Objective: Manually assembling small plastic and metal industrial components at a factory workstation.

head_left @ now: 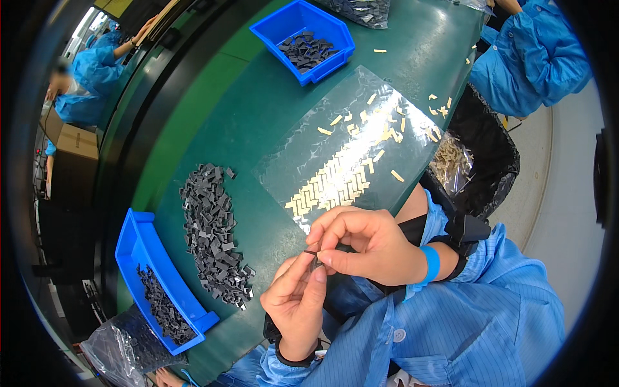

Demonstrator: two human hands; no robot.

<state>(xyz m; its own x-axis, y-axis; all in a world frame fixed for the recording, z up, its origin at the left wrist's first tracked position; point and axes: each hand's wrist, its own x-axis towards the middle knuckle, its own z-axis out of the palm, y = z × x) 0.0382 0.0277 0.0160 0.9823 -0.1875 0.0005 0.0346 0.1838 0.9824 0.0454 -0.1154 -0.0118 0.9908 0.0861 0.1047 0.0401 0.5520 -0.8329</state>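
Close to the front edge of the green table, my left hand (296,300) and my right hand (371,245) meet at the fingertips. Between them they pinch a small black part (314,259), mostly covered by the fingers. Just beyond my right hand lies a clear plastic sheet (280,171). Short cream-coloured strips (325,187) sit on it in slanted rows, with loose ones scattered toward its far right side. Left of my hands, a long pile of small black parts (216,235) rests directly on the table.
One blue bin (133,242) of black parts stands at the left, another (274,24) at the far side. Plastic bags (106,345) flank the table. At right is a black-lined waste bin (500,151). Blue-sleeved co-workers (529,61) are nearby.
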